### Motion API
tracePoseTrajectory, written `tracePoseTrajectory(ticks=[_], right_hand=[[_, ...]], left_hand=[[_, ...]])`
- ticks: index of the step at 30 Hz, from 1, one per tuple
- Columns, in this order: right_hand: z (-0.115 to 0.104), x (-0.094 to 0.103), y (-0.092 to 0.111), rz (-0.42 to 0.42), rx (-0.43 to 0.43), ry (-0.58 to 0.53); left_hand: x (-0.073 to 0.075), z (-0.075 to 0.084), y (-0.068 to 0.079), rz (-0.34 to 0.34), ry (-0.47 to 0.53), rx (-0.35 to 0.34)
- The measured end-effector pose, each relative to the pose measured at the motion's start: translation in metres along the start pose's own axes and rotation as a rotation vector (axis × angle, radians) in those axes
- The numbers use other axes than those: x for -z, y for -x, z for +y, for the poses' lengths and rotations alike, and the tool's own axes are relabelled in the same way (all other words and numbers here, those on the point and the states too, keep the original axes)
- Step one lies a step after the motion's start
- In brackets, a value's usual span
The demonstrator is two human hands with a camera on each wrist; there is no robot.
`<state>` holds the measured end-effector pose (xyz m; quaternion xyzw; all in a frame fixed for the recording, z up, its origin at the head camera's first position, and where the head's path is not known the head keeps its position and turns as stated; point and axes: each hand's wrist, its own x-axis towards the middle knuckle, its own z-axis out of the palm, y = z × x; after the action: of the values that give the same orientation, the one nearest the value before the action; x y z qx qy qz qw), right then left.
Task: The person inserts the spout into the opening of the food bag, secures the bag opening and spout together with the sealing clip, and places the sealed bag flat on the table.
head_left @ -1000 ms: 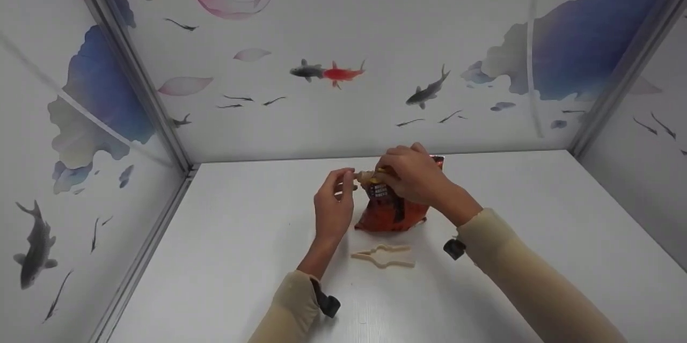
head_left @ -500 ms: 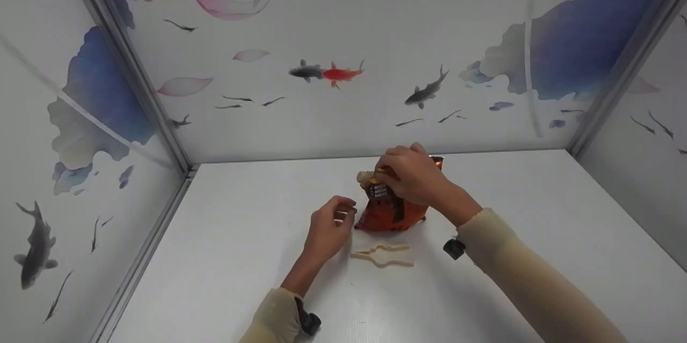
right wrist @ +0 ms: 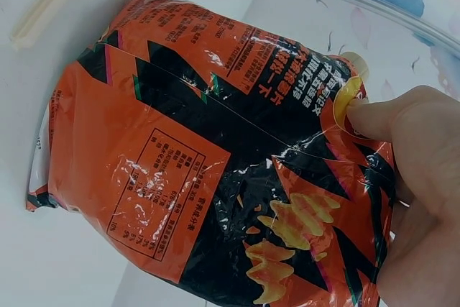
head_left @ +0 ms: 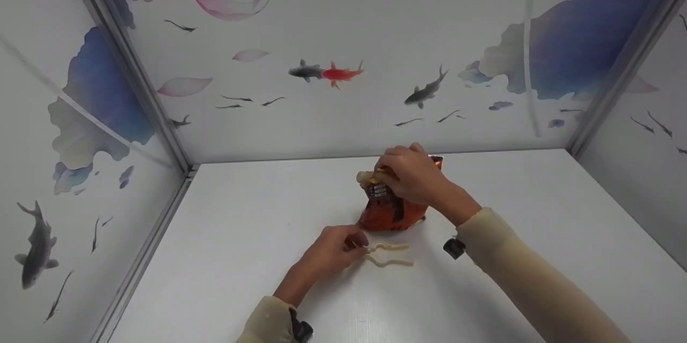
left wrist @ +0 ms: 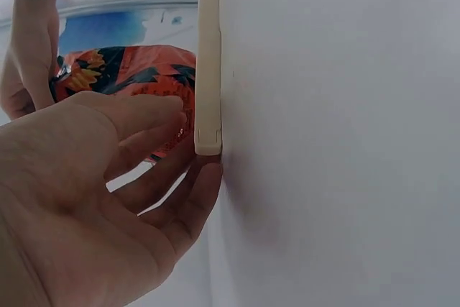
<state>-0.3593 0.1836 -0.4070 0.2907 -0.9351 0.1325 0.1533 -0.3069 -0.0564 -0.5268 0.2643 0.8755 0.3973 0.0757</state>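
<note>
My right hand (head_left: 413, 176) grips the top of an orange-and-black chip bag (head_left: 386, 214), its thumb pressed near the gathered upper edge in the right wrist view. A small beige round piece (right wrist: 356, 65) sticks out at the bag's top beside the thumb. The bag stands on the table, leaning a little. Just in front of it lies a cream-coloured, two-armed clip (head_left: 389, 263), its arms pointing right. My left hand (head_left: 335, 249) is at the clip's joined end and covers it in the head view. In the left wrist view its loosely bent fingers surround that end; firm contact cannot be made out.
A white tabletop (head_left: 241, 214) carries the bag and clip. White panels printed with fish and petals rise at the back (head_left: 343, 123) and sides, framed by grey metal posts (head_left: 129, 64).
My left hand has left the beige piece at the bag's top and moved down toward me to the clip. My right hand and the bag stay in place.
</note>
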Motion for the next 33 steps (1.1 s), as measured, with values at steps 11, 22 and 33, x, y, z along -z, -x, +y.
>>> tracePoseTrajectory(ticks=[11,22,33], right_hand=[[0.0002,-0.0003,0.0002,0.012,0.028,0.006],[0.0012,-0.0003,0.0018,0.024,0.030,0.006],[0.0008,0.0000,0.0032,0.021,0.025,0.008]], left_hand=[[0.0019,0.0034,0.0034,-0.074,-0.089,-0.083],[0.0028,-0.0009,0.0034,-0.077,-0.109,-0.084],[0.0049,0.0008,0.0059,-0.051,-0.104,-0.094]])
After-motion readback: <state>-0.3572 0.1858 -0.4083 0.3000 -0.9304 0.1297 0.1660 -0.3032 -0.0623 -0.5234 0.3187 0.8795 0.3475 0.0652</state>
